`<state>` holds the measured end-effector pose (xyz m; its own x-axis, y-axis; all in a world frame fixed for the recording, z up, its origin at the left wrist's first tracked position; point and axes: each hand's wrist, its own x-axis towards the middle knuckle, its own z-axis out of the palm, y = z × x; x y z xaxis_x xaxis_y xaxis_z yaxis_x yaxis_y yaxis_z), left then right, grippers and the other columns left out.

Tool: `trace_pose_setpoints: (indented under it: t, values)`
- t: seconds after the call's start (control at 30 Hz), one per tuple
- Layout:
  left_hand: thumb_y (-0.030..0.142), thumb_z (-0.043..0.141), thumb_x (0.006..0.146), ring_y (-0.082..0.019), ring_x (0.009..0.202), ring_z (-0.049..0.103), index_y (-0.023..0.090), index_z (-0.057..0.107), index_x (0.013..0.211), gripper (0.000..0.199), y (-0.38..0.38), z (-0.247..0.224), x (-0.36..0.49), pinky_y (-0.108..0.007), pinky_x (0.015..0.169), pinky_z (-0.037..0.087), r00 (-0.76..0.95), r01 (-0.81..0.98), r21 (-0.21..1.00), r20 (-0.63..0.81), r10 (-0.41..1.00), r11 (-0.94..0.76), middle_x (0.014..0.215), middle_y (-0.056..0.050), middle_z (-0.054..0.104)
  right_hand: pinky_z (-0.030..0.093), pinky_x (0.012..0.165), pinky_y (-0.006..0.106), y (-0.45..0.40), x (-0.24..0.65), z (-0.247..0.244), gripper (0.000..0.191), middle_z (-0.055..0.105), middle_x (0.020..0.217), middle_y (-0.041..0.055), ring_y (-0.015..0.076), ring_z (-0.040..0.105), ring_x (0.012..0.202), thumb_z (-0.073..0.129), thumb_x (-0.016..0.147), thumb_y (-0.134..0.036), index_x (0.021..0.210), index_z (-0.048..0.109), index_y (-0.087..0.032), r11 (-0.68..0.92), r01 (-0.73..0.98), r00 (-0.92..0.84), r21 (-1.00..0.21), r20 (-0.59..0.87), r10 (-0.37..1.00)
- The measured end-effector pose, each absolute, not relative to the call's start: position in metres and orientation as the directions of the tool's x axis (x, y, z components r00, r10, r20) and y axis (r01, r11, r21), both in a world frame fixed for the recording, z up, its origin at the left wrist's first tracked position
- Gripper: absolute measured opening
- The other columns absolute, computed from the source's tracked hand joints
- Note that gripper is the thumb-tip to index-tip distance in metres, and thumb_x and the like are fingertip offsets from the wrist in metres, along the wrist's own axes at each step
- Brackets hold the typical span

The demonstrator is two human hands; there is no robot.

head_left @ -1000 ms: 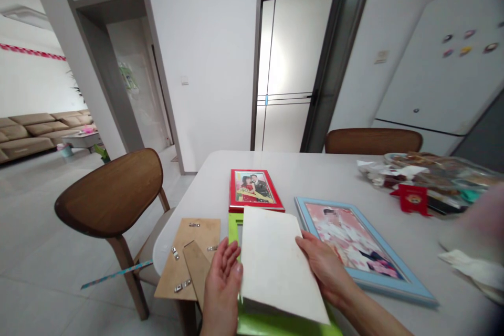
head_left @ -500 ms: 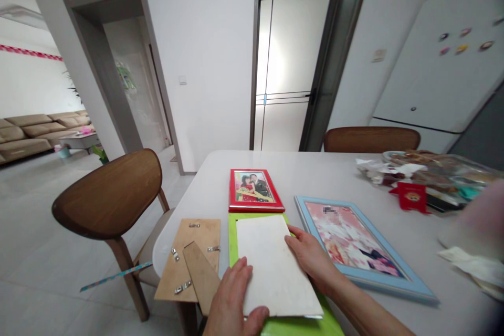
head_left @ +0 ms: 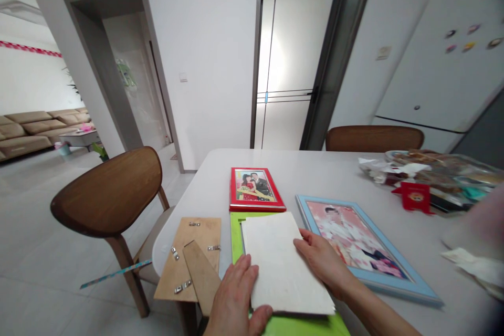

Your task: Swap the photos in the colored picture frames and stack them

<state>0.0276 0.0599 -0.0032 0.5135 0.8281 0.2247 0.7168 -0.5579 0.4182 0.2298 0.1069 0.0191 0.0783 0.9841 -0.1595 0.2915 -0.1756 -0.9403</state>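
Note:
White sheets (head_left: 283, 268), apparently a thin stack, lie over a green frame (head_left: 237, 239), whose border shows at the left, top and bottom. My left hand (head_left: 238, 294) rests at their left edge, fingers spread and thumb over the lower left corner. My right hand (head_left: 325, 262) grips the right edge with fingers and thumb. Beyond the green frame lies a red frame (head_left: 258, 207) with a couple's photo. A light blue frame (head_left: 397, 254) with a pink photo is to the right. On the left, a brown backing board (head_left: 208, 268) with metal clips and a stand leg lies at the table edge.
A white table (head_left: 315, 168) carries plastic-wrapped items (head_left: 452, 168), a red packet (head_left: 416, 197) and a crumpled tissue (head_left: 472, 268) at the right. Wooden chairs stand at the left (head_left: 114, 194) and far side (head_left: 374, 138).
The white sheets have shifted right over the green frame, uncovering more of its left side. Both hands have moved slightly right with them. The view has shifted a little.

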Motion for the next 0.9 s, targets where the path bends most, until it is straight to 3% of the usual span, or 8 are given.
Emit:
trace_pose_setpoints:
  t: [0.13, 0.23, 0.3, 0.4, 0.53, 0.7, 0.83, 0.9]
  values:
    - [0.030, 0.055, 0.068, -0.029, 0.117, 0.035, 0.009, 0.044, 0.116, 0.054, 0.062, -0.006, 0.028, -0.050, 0.092, 0.034, 0.548, 0.709, 0.400, 0.206, 0.811, -0.581, 0.126, -0.019, 0.039, 0.044, 0.052, 0.022, 0.107, 0.227, 0.020, 0.041, 0.066, 0.081, 0.0059, 0.0159, 0.061, 0.063, 0.036, 0.068, -0.022, 0.105, 0.049, -0.010, -0.182, 0.323, 0.091, -0.929, -0.161, 0.983]
    - [0.031, 0.053, 0.070, -0.029, 0.118, 0.033, 0.011, 0.042, 0.118, 0.054, 0.063, -0.007, 0.028, -0.052, 0.092, 0.032, 0.573, 0.710, 0.376, 0.183, 0.799, -0.596, 0.127, -0.018, 0.039, 0.043, 0.057, 0.023, 0.109, 0.226, 0.023, 0.039, 0.065, 0.082, 0.0063, 0.0162, 0.060, 0.068, 0.037, 0.068, -0.021, 0.103, 0.050, -0.011, -0.094, 0.480, 0.045, -0.872, -0.083, 0.996]
    - [0.032, 0.052, 0.070, -0.029, 0.118, 0.033, 0.010, 0.042, 0.118, 0.053, 0.063, -0.005, 0.028, -0.052, 0.092, 0.031, 0.586, 0.714, 0.366, 0.156, 0.795, -0.598, 0.127, -0.018, 0.039, 0.041, 0.061, 0.024, 0.110, 0.226, 0.024, 0.034, 0.065, 0.083, 0.0074, 0.0177, 0.059, 0.072, 0.038, 0.068, -0.022, 0.097, 0.054, -0.013, -0.008, 0.674, 0.013, -0.739, 0.002, 1.000]
    - [0.031, 0.053, 0.070, -0.030, 0.117, 0.034, 0.008, 0.045, 0.115, 0.051, 0.063, 0.000, 0.032, -0.054, 0.092, 0.030, 0.588, 0.722, 0.366, 0.123, 0.799, -0.588, 0.125, -0.018, 0.041, 0.039, 0.062, 0.029, 0.109, 0.224, 0.023, 0.028, 0.062, 0.084, 0.0110, 0.0220, 0.058, 0.075, 0.039, 0.073, -0.030, 0.088, 0.056, -0.014, 0.012, 0.915, 0.020, -0.403, 0.073, 0.997]
    - [0.030, 0.055, 0.068, -0.029, 0.117, 0.036, 0.009, 0.043, 0.117, 0.054, 0.061, 0.004, 0.025, -0.050, 0.093, 0.032, 0.581, 0.713, 0.393, 0.132, 0.803, -0.581, 0.125, -0.018, 0.041, 0.037, 0.061, 0.031, 0.111, 0.223, 0.019, 0.034, 0.058, 0.088, 0.0122, 0.0242, 0.057, 0.076, 0.045, 0.072, -0.037, 0.097, 0.051, -0.014, -0.047, 0.985, 0.061, -0.164, 0.077, 0.995]
    - [0.028, 0.064, 0.057, -0.030, 0.120, 0.030, 0.019, 0.038, 0.122, 0.071, 0.057, 0.002, -0.035, -0.052, 0.094, 0.028, 0.457, 0.804, 0.347, 0.162, 0.875, -0.484, 0.131, -0.015, 0.034, 0.038, 0.063, 0.030, 0.110, 0.221, 0.022, 0.040, 0.055, 0.094, 0.0117, 0.0224, 0.055, 0.080, 0.042, 0.075, -0.034, 0.110, 0.046, -0.014, 0.034, 0.966, -0.004, -0.256, 0.115, 0.993]
    - [0.018, 0.061, 0.055, -0.033, 0.118, 0.031, 0.017, 0.042, 0.119, 0.068, 0.060, -0.014, -0.088, -0.053, 0.093, 0.029, 0.225, 0.924, 0.265, 0.208, 0.952, -0.277, 0.129, -0.016, 0.038, 0.036, 0.076, 0.031, 0.094, 0.179, 0.032, 0.037, 0.053, 0.100, 0.0111, 0.0202, 0.050, 0.089, 0.041, 0.076, -0.030, 0.109, 0.050, -0.015, 0.284, 0.839, -0.231, -0.464, 0.170, 0.958]
    - [0.014, 0.056, 0.057, -0.030, 0.117, 0.035, 0.014, 0.044, 0.117, 0.061, 0.063, -0.025, -0.100, -0.048, 0.093, 0.033, 0.176, 0.935, 0.250, 0.291, 0.940, -0.253, 0.127, -0.016, 0.040, 0.034, 0.080, 0.033, 0.084, 0.146, 0.034, 0.037, 0.053, 0.099, 0.0092, 0.0213, 0.047, 0.091, 0.047, 0.073, -0.033, 0.107, 0.051, -0.019, 0.400, 0.773, -0.353, -0.492, 0.191, 0.916]
